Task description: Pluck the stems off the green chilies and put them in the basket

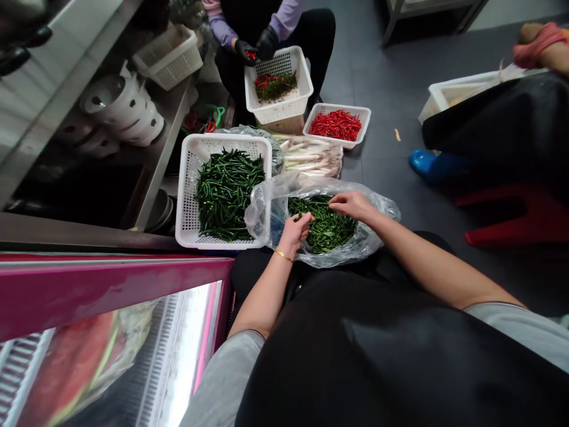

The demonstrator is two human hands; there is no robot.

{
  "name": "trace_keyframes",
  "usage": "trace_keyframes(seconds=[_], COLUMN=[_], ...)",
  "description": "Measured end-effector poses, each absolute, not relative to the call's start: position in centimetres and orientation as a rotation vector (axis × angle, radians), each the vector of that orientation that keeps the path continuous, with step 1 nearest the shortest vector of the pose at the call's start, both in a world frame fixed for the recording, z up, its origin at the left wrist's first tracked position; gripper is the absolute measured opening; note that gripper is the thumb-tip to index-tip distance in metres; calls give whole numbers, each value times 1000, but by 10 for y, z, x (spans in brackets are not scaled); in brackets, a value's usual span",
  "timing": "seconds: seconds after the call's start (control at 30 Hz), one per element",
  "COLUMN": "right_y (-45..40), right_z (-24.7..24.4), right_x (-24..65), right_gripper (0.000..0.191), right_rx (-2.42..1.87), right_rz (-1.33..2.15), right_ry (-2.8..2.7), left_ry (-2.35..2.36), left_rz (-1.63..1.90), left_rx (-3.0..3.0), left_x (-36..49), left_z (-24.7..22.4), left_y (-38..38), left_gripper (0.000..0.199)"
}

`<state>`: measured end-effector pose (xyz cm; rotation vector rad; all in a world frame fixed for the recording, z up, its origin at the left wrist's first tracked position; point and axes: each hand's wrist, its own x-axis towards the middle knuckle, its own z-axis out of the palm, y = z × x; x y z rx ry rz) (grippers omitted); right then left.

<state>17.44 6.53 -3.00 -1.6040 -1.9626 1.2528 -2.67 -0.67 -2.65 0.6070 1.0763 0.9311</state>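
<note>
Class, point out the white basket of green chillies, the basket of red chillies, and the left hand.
White basket of green chillies (186, 196): head view, on its left wall.
Basket of red chillies (338, 107): head view, on its far rim.
Left hand (293, 234): head view, on its back.

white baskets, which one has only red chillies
The small shallow white plastic basket, farthest right. The large white basket holds only green chillies, and the co-worker's white basket holds red and green mixed.
</note>
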Motion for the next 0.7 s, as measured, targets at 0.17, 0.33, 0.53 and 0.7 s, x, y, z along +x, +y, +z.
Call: trace_keyframes(seconds=[0.17, 0.33, 0.53, 0.7], right_y=[37, 47, 95, 91], right_z=[-22, -39, -62, -57], right_x=[170, 164, 143, 145], right_gripper=[45, 40, 28, 29], right_rx=[-1391, -1527, -1878, -1822], right_rz=[1819, 1405, 611, 561], right_ry=[-1407, -1711, -2506, -2588], left_ry=[1078, 912, 799, 781], left_rz=[788, 713, 818, 888], left_rx=[911, 693, 476, 501], left_x=[-6, -21, -51, -50], left_z=[-25, -27, -30, -28], left_y=[1, -4, -8, -6], left_gripper=[38, 33, 25, 25])
